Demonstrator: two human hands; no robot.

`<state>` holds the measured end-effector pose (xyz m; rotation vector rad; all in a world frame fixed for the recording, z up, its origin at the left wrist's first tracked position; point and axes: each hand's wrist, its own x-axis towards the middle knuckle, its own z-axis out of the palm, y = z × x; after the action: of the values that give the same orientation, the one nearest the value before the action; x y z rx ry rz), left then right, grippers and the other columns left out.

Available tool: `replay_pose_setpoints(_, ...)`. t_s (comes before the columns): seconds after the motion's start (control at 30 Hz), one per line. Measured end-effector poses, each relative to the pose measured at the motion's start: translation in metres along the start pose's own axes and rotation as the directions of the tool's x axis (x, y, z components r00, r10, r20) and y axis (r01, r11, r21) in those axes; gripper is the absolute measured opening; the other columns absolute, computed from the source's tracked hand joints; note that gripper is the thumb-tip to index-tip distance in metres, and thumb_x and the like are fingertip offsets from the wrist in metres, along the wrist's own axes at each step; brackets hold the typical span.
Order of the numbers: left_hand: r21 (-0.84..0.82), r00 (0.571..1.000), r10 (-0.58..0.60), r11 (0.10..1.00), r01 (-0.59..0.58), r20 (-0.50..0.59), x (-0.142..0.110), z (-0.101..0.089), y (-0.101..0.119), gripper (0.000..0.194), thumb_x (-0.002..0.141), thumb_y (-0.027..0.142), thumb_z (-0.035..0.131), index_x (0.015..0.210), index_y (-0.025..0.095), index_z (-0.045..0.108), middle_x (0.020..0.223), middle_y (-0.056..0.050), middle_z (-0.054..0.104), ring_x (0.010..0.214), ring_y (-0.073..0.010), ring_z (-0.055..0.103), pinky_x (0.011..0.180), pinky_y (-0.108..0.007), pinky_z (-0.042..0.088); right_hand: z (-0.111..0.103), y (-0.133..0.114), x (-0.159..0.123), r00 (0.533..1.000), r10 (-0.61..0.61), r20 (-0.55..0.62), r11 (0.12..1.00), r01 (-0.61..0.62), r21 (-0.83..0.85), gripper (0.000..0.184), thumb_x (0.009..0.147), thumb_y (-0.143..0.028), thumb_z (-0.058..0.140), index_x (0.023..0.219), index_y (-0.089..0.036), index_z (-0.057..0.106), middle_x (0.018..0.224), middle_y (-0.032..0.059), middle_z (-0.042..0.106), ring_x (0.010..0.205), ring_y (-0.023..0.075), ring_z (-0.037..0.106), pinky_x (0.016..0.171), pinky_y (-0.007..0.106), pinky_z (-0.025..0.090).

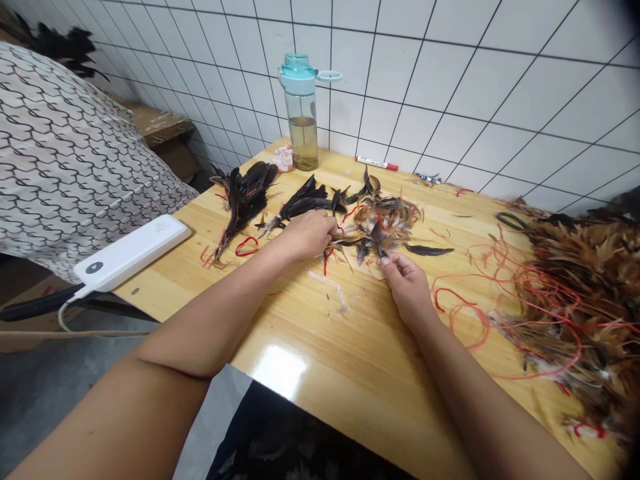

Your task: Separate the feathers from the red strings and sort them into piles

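1. A white-tiled wall (400, 73) backs your wooden table (345, 353).
2. Two dark feather bunches look gathered: one (247, 193) left of your left hand (313, 235), another (305, 200) just beyond it. The brown feather pile (393, 217), beyond your right hand (407, 280), seems ungathered (wispy, splayed).
3. Your right hand pinches a small dark feather (379, 237), upright; your left curls over feathers, its grip hidden.

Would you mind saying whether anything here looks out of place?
Yes: the red string lies in a loose tangle at right, its loops straying onto the brown feathers. The white power bank seems to jut past the left edge of the table.
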<state>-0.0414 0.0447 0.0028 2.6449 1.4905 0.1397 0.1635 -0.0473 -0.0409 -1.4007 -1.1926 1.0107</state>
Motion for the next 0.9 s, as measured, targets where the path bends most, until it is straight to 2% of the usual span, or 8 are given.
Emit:
replay_pose_setpoints(0.2, -0.024, 0.999, 0.031, 0.999, -0.031, -0.014, 0.002, 0.005, -0.001, 0.022, 0.082, 0.017, 0.045, 0.085, 0.016, 0.067, 0.09, -0.011, 0.062, 0.09, -0.0226, 0.059, 0.079, -0.031, 0.043, 0.0, -0.001, -0.001, 1.0, 0.001, 0.006, 1.0, -0.001, -0.002, 0.029, 0.074, -0.048, 0.062, 0.07, -0.02, 0.055, 0.058, -0.0044, 0.044, 0.054, 0.0102, 0.035, 0.053, 0.024, 0.028)
replay_pose_setpoints(0.4, -0.365, 0.967, -0.069, 0.931, -0.026, -0.246, 0.002, -0.004, 0.001, 0.012, 0.078, 0.016, 0.051, 0.083, 0.016, 0.061, 0.08, -0.004, 0.06, 0.075, -0.0154, 0.054, 0.072, -0.028, 0.042, 0.0, 0.0, 0.0, 1.0, -0.01, -0.006, 1.0, 0.01, 0.002, 0.03, 0.073, -0.048, 0.063, 0.071, -0.02, 0.055, 0.059, -0.0037, 0.047, 0.056, 0.0103, 0.037, 0.054, 0.024, 0.03)
replay_pose_setpoints(0.47, -0.558, 0.959, -0.129, 0.829, -0.035, -0.252, 0.002, -0.006, 0.003, 0.006, 0.077, 0.019, 0.054, 0.08, 0.015, 0.058, 0.073, -0.001, 0.059, 0.067, -0.0123, 0.051, 0.066, -0.025, 0.04, 0.0, 0.001, 0.0, 1.0, -0.007, -0.002, 1.0, 0.007, 0.007, 0.03, 0.073, -0.048, 0.063, 0.071, -0.02, 0.055, 0.059, -0.0038, 0.047, 0.056, 0.0105, 0.037, 0.054, 0.024, 0.03)
replay_pose_setpoints(0.53, -0.748, 0.969, -0.16, 0.663, -0.037, -0.19, 0.001, -0.007, 0.007, 0.008, 0.077, 0.022, 0.057, 0.077, 0.015, 0.053, 0.068, 0.001, 0.057, 0.061, -0.0097, 0.049, 0.06, -0.022, 0.037, 0.0, 0.001, 0.0, 1.0, -0.004, 0.001, 1.0, 0.004, 0.014, 0.029, 0.073, -0.048, 0.063, 0.07, -0.02, 0.056, 0.059, -0.0037, 0.048, 0.056, 0.0109, 0.038, 0.055, 0.025, 0.03)
replay_pose_setpoints(0.63, -0.926, 0.994, -0.098, 0.376, -0.015, -0.056, 0.0, -0.004, 0.018, 0.018, 0.075, 0.026, 0.063, 0.074, 0.015, 0.05, 0.066, 0.001, 0.058, 0.059, -0.0078, 0.051, 0.058, -0.02, 0.038, 0.0, 0.001, 0.0, 1.0, 0.001, -0.003, 1.0, -0.001, 0.021, 0.027, 0.073, -0.047, 0.063, 0.071, -0.02, 0.058, 0.061, -0.003, 0.051, 0.057, 0.0118, 0.042, 0.057, 0.025, 0.033)
replay_pose_setpoints(0.7, -0.971, 0.999, -0.032, 0.239, 0.018, 0.011, -0.002, 0.0, 0.029, 0.021, 0.074, 0.026, 0.066, 0.073, 0.014, 0.05, 0.066, 0.0, 0.06, 0.059, -0.0076, 0.054, 0.059, -0.02, 0.04, 0.0, 0.002, 0.001, 1.0, -0.001, 0.0, 1.0, 0.001, 0.026, 0.026, 0.072, -0.046, 0.064, 0.072, -0.02, 0.06, 0.063, -0.002, 0.055, 0.059, 0.0125, 0.045, 0.059, 0.026, 0.035)
replay_pose_setpoints(0.8, -0.987, 0.998, 0.013, 0.147, 0.059, 0.062, -0.005, 0.009, 0.044, 0.022, 0.075, 0.026, 0.068, 0.072, 0.014, 0.05, 0.066, 0.0, 0.061, 0.059, -0.0077, 0.056, 0.061, -0.021, 0.043, 0.001, 0.003, 0.002, 1.0, -0.008, 0.005, 0.999, 0.008, 0.034, 0.026, 0.072, -0.046, 0.063, 0.073, -0.02, 0.063, 0.067, -0.0003, 0.06, 0.064, 0.0141, 0.05, 0.063, 0.027, 0.04)
replay_pose_setpoints(0.9, -0.985, 0.998, -0.009, 0.164, 0.055, 0.054, -0.006, 0.017, 0.054, 0.02, 0.076, 0.023, 0.066, 0.071, 0.014, 0.049, 0.065, 0.0, 0.062, 0.06, -0.0077, 0.057, 0.06, -0.02, 0.043, 0.002, 0.002, 0.002, 1.0, -0.008, 0.008, 0.999, 0.008, 0.033, 0.025, 0.072, -0.045, 0.063, 0.071, -0.02, 0.063, 0.07, 0.0006, 0.063, 0.067, 0.0153, 0.054, 0.067, 0.028, 0.043)
